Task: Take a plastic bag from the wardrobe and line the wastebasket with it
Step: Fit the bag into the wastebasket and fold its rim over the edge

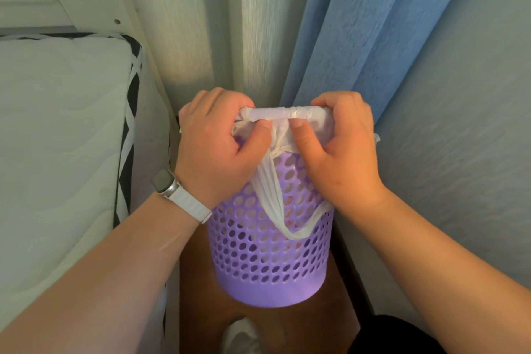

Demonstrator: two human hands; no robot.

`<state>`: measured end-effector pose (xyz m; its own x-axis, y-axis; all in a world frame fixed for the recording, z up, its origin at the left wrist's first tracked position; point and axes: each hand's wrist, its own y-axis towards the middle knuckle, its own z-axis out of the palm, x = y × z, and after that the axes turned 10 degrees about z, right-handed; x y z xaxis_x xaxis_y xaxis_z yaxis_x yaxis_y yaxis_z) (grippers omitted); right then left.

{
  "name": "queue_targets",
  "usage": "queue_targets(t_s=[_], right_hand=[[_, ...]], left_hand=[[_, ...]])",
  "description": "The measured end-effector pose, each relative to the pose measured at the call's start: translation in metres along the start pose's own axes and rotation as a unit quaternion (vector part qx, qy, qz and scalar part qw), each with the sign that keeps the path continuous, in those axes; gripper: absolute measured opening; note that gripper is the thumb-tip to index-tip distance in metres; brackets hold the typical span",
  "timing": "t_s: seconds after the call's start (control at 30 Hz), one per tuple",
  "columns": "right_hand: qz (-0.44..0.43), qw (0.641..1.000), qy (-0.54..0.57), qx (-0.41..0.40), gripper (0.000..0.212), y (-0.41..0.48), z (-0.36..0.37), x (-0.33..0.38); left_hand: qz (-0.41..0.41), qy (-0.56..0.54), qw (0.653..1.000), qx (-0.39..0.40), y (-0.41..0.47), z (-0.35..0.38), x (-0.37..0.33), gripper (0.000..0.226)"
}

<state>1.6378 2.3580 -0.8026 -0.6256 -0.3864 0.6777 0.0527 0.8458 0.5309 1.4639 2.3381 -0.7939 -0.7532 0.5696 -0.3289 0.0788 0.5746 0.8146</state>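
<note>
A purple perforated wastebasket [270, 261] stands on the brown floor in a narrow gap between bed and wall. A white plastic bag [283, 115] is stretched over its top edge. My left hand [215, 146] and my right hand [342, 149] both grip the bag's rolled edge above the rim, thumbs close together at the middle. One bag handle loop [275, 198] hangs down the outside of the basket's near wall. The basket's rim and inside are hidden by my hands and the bag.
A white quilted mattress [57, 138] with black-and-white trim borders the left. A blue curtain [359, 31] hangs at the back right, next to a pale textured wall [465, 138]. A white shoe [242, 336] shows on the floor below the basket.
</note>
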Motion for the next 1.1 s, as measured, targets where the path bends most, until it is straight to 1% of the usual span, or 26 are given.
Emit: queue_targets(t_s=[0.13,0.2,0.3,0.43,0.5,0.63,0.7,0.8,0.97,1.1], right_hand=[[0.049,0.998,0.028,0.010,0.042,0.000,-0.008,-0.009],[0.060,0.997,0.040,0.009,0.039,-0.001,-0.009,-0.008],[0.072,0.996,0.042,-0.003,0.027,-0.001,-0.009,-0.004],[0.068,0.997,0.015,-0.017,0.029,0.003,-0.008,-0.003],[0.057,0.998,0.005,-0.018,0.032,0.003,-0.007,-0.003],[0.032,0.999,-0.011,-0.027,0.031,0.003,-0.002,0.002],[0.033,0.999,-0.008,-0.029,0.030,0.002,0.001,0.005],[0.031,0.999,-0.008,-0.024,0.030,0.000,0.006,0.009],[0.038,0.999,-0.012,0.002,0.029,-0.004,0.012,0.011],[0.011,1.000,-0.018,0.006,0.030,-0.005,0.005,0.006]], left_hand=[[-0.016,-0.013,1.000,-0.022,0.000,0.000,0.000,0.025],[-0.015,-0.019,0.999,-0.028,-0.001,0.001,-0.001,0.026],[-0.020,-0.024,0.999,-0.033,-0.002,0.002,-0.003,0.025],[-0.037,-0.025,0.999,-0.026,-0.002,0.005,-0.003,0.028],[-0.020,0.012,1.000,-0.014,-0.002,0.004,-0.001,0.028],[0.036,0.124,0.991,0.022,-0.001,0.001,-0.009,0.022],[0.052,0.151,0.987,0.034,-0.001,0.002,-0.015,0.023],[0.051,0.130,0.990,0.027,0.000,0.002,-0.016,0.020],[-0.002,0.058,0.998,0.024,-0.003,0.004,-0.005,0.022],[-0.006,0.029,1.000,0.011,-0.003,0.005,0.005,0.022]])
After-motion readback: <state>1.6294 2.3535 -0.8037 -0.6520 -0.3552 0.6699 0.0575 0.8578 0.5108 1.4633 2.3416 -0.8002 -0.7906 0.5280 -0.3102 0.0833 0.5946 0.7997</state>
